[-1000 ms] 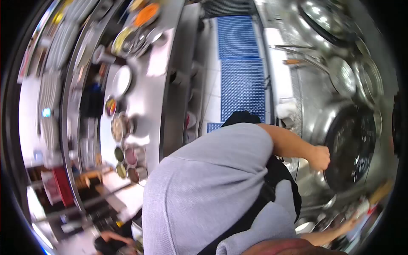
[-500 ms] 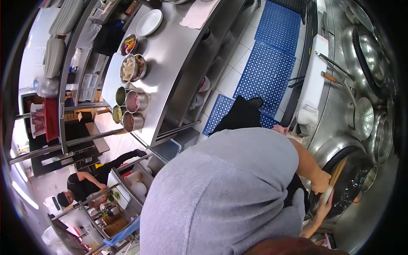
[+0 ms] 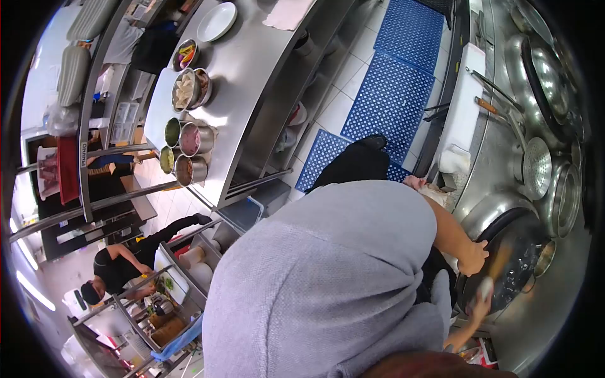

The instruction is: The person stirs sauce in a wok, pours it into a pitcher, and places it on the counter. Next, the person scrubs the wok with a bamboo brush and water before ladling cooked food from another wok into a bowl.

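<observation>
A large dark wok (image 3: 517,271) with wet, shiny patches inside sits at the right. My left hand (image 3: 472,257) is closed at its near rim, fingers bent over the edge. My right hand (image 3: 480,307) is lower, wrapped around the pale end of a tan brush-like tool (image 3: 501,261). The tool is blurred by motion and reaches over the inside of the wok. My grey-sleeved upper body (image 3: 321,271) fills the lower middle and hides part of my forearms.
A perforated ladle (image 3: 537,167) and a domed steel lid (image 3: 551,82) lie along the range. Behind me is a steel counter (image 3: 246,75) with metal pots (image 3: 191,170) and a white plate (image 3: 217,22). Blue mats (image 3: 391,94) cover the floor. A co-worker (image 3: 116,268) handles greens at lower left.
The tool in my right hand has shifted and now looks blurred. My left hand's fingers are more spread over the rim. The whole view has slid slightly left.
</observation>
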